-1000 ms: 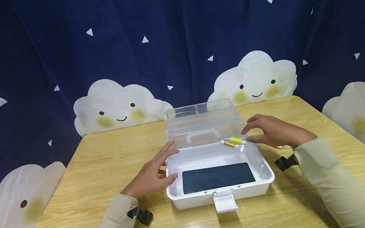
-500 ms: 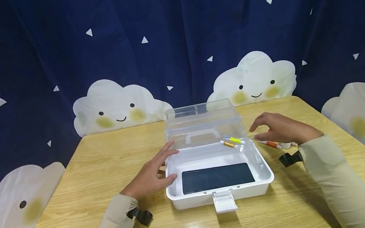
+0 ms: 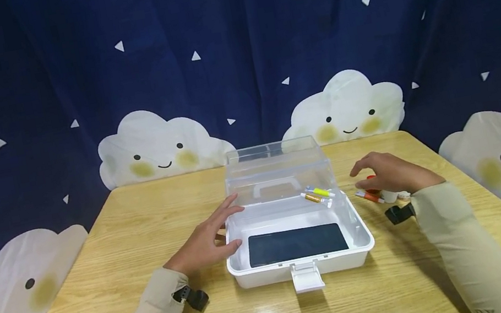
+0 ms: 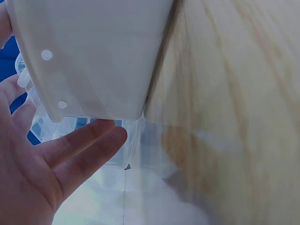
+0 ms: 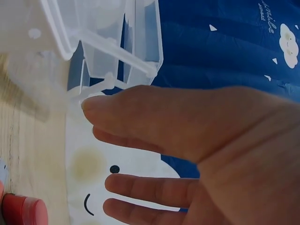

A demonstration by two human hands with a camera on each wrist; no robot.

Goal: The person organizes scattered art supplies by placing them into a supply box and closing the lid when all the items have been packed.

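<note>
A white plastic box [image 3: 365,240] stands open in the middle of the table, its clear lid [image 3: 277,165] upright at the back. Inside lie a black pad [image 3: 296,243] and two small tubes [image 3: 317,194], one yellow-green, one orange-brown. My left hand [image 3: 223,229] rests with straight fingers against the box's left wall; the left wrist view shows that hand [image 4: 61,159] beside the white wall [image 4: 93,56]. My right hand [image 3: 365,175] hovers with relaxed fingers over small items right of the box: an orange tube [image 3: 367,196] and a red cap [image 3: 372,178]. It holds nothing.
The wooden table [image 3: 142,226] is backed by a dark blue curtain with white clouds [image 3: 158,145]. A white latch [image 3: 307,276] sticks out from the box's front. In the right wrist view the red cap [image 5: 21,211] lies under my open right hand [image 5: 178,140], near the clear lid [image 5: 122,42].
My right hand has drawn back from the box's rear right corner to the items on the table beside it. The left hand and the two tubes have stayed put.
</note>
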